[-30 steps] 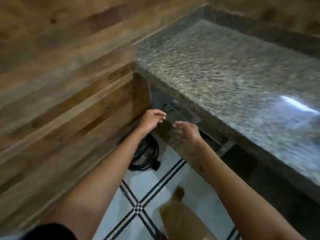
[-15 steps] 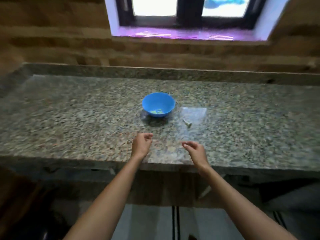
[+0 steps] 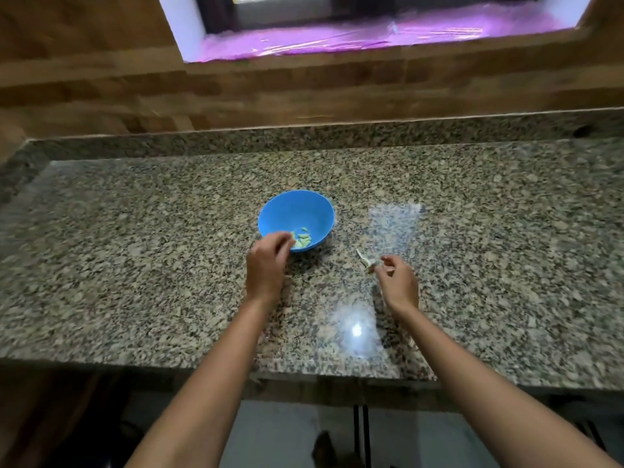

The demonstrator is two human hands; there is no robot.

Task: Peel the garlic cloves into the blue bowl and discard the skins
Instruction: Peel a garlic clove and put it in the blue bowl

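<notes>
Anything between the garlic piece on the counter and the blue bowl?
Nothing visible: only bare counter between the garlic piece and the blue bowl. The left hand sits at its near rim, off that line.

A speckled granite table (image 3: 135, 265) runs the width of the room, with a low granite lip (image 3: 304, 138) along its back edge. Bright glare (image 3: 354, 332) sits on its polished front. Behind it rises a wood-look wall (image 3: 304, 89), and above that a window sill (image 3: 371, 38) glows purple. Below the table's edge, pale floor (image 3: 287, 434) shows a dark double line (image 3: 361, 434).
</notes>
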